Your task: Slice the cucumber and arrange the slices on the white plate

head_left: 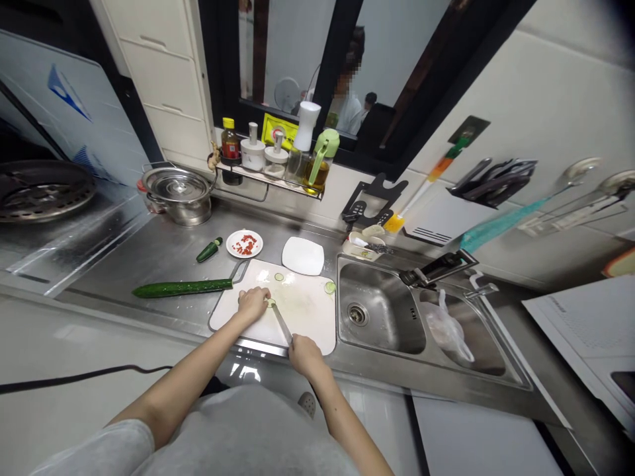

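A white cutting board [302,317] lies on the steel counter beside the sink. My left hand [252,303] rests on it with fingers curled, pressing down a small piece of cucumber [270,303] at its fingertips. My right hand [303,354] grips the handle of a knife [282,322], whose blade points toward that piece. Two cucumber slices [279,277] lie on the board, one near its right edge [330,287]. A long cucumber [182,288] lies left of the board, and a short cucumber end [209,250] sits behind it.
A small plate of chopped red chili [244,243] and an empty white plate [303,256] sit behind the board. The sink [387,311] is right of it, a steel pot [177,192] at back left, a rack of bottles [278,158] on the wall.
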Available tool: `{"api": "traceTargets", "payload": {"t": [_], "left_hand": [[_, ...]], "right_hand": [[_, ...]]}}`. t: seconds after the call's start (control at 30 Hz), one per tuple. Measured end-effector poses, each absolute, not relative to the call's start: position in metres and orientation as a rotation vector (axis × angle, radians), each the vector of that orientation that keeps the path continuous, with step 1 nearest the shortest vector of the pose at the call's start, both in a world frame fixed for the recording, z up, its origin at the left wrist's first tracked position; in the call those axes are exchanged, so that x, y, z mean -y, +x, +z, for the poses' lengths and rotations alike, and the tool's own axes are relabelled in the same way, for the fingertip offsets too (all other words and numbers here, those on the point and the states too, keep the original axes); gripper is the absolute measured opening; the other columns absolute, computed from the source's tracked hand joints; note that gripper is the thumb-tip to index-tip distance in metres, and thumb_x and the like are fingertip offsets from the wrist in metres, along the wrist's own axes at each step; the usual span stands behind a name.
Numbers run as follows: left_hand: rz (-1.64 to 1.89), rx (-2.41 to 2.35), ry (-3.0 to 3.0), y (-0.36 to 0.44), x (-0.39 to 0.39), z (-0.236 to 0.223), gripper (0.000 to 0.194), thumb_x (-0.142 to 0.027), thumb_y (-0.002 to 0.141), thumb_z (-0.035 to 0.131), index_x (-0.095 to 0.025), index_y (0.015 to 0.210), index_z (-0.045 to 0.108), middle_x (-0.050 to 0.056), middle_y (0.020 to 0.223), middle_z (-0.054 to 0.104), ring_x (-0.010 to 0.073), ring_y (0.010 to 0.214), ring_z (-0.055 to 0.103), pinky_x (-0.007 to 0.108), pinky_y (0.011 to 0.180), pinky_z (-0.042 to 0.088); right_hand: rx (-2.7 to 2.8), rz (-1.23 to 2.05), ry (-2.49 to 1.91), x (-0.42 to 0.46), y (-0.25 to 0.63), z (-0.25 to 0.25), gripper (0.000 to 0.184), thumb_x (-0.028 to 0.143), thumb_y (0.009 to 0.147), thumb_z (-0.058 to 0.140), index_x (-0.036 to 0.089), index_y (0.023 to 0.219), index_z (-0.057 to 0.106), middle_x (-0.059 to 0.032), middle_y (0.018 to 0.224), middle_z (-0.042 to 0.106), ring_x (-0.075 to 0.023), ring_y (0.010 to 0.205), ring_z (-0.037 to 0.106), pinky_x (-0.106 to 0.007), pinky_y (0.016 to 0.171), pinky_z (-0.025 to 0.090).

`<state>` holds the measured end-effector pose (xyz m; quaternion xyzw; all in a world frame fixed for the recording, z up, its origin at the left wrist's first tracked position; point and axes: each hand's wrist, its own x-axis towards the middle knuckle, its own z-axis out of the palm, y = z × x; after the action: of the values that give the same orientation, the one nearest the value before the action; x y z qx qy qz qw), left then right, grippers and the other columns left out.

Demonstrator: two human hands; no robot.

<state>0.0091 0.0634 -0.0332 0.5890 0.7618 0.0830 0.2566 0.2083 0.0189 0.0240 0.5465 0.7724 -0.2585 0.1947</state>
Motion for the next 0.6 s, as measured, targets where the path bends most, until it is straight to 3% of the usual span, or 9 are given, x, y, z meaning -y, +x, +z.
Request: {"api": "traceTargets", "payload": {"t": [0.6], "left_hand": [[0.250,-2.068,1.594,0.008,-0.063,-0.039,0.026,-0.021,0.081,0.051,-0.027,0.102,0.065,0.006,0.110,0.067,0.0270,0.107,0.058,0.043,0.091,0.031]], "right_hand": [[-2.133,-0.757,1.539,-0.032,0.195,0.023,0.037,0.012,0.086,0.042,0.012,0.114,0.065,-0.0191,0.113,0.068,-0.0279,0.107,0.064,-0.033,0.080,0.048]]}}
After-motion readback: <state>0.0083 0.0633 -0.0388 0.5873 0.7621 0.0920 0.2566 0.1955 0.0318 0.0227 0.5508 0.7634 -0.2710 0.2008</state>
